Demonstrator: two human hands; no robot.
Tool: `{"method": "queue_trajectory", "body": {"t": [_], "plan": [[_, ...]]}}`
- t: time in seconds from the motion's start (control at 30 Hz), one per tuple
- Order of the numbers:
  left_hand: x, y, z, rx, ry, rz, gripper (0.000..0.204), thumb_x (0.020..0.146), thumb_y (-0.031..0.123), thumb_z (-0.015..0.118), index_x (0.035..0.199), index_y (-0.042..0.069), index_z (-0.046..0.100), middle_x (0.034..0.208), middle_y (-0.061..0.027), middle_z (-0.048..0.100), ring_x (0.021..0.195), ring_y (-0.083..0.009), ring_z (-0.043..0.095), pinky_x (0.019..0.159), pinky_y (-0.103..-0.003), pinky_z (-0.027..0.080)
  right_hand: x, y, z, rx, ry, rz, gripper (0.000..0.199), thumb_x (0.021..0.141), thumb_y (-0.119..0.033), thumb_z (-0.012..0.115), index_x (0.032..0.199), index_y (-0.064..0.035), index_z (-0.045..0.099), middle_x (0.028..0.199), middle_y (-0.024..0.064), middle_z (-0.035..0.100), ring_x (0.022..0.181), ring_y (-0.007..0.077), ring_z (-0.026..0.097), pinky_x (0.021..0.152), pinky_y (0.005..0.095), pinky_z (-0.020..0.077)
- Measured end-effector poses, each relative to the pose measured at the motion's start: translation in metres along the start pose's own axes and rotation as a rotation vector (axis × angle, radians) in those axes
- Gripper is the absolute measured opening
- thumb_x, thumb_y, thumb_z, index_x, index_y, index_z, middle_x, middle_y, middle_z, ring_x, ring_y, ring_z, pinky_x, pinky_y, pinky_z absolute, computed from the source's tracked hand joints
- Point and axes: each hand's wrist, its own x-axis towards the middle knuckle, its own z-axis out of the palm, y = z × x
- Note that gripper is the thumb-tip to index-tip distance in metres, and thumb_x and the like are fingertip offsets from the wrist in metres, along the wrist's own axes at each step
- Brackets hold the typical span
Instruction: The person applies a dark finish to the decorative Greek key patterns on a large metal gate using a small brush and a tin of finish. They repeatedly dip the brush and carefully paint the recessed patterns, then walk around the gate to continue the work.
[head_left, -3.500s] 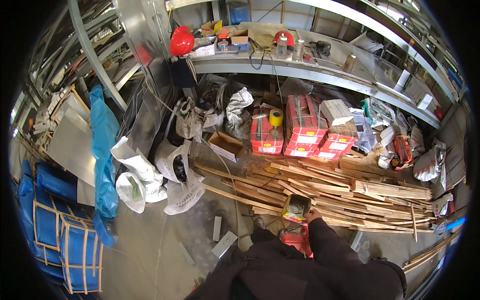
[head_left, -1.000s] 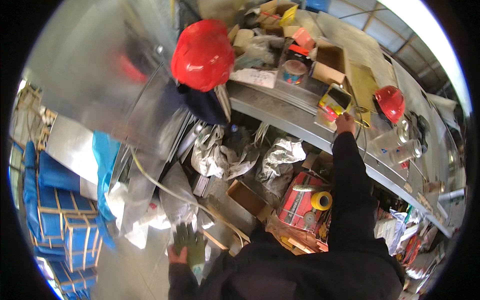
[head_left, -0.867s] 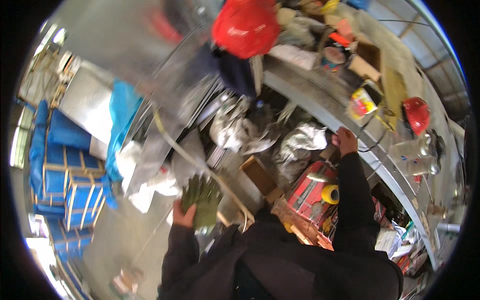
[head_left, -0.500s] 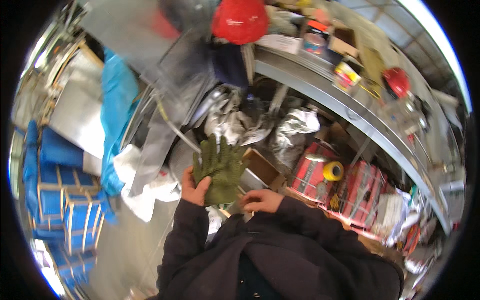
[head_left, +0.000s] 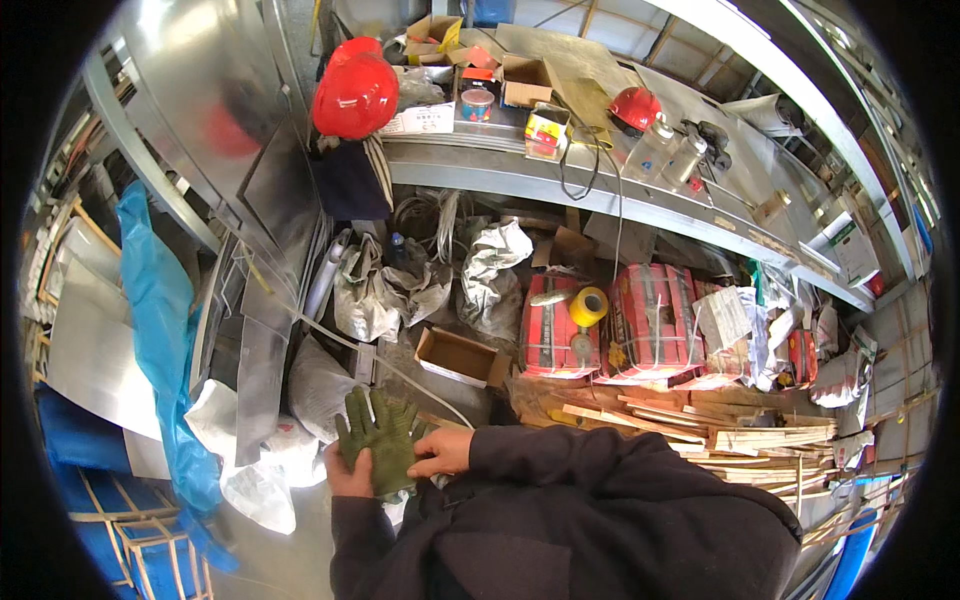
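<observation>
In front of my body, olive-green work gloves [head_left: 381, 442] stand upright, fingers pointing away from me. They look like a pair, one lying behind the other. My left hand [head_left: 349, 473] grips them at the left edge, with the thumb across the front near the cuff. From the right, my right hand [head_left: 444, 452] reaches to the cuff's right edge, its fingers bent and touching the fabric. The fingertips are partly hidden against the glove, but they seem to pinch it.
Ahead runs a metal workbench [head_left: 470, 172] with a red helmet [head_left: 357, 92], small boxes and bottles. Beneath it lie an open cardboard box [head_left: 458, 358], red strapped packs [head_left: 655, 320] and yellow tape [head_left: 589, 306]. Wooden strips [head_left: 770, 440] lie right; blue sheeting [head_left: 160, 300] hangs left.
My view has swung to the right, bringing more of the bench and the wooden strips in. My right hand, apart from the gloves before, now touches their cuff.
</observation>
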Motion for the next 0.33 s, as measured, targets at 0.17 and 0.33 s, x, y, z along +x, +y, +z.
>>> {"method": "queue_trajectory", "body": {"t": [0.17,0.33], "plan": [[-0.025,-0.021,-0.053,0.031,0.143,0.019,0.048,0.096,0.001,0.072,0.139,0.000,0.051,0.133,-0.0143,0.062,0.120,-0.0240,0.062,0.109,-0.040,0.049,-0.020,-0.075,-0.074,0.047,0.127,-0.206,0.034,0.102,-0.031,0.077,0.124,-0.0056,0.074,0.110,0.0092,0.079,0.100,0.0193,0.074,0.091,0.0361,0.0578],[-0.054,-0.053,-0.089,0.151,0.201,-0.069,0.047,0.097,0.003,0.072,0.139,-0.001,0.051,0.132,-0.0148,0.063,0.120,-0.0244,0.062,0.107,-0.041,0.050,-0.102,-0.230,-0.185,0.120,0.315,-0.910,0.053,0.101,-0.029,0.079,0.145,-0.0044,0.062,0.136,0.0124,0.069,0.108,0.0221,0.074,0.093,0.0379,0.0603]]}}
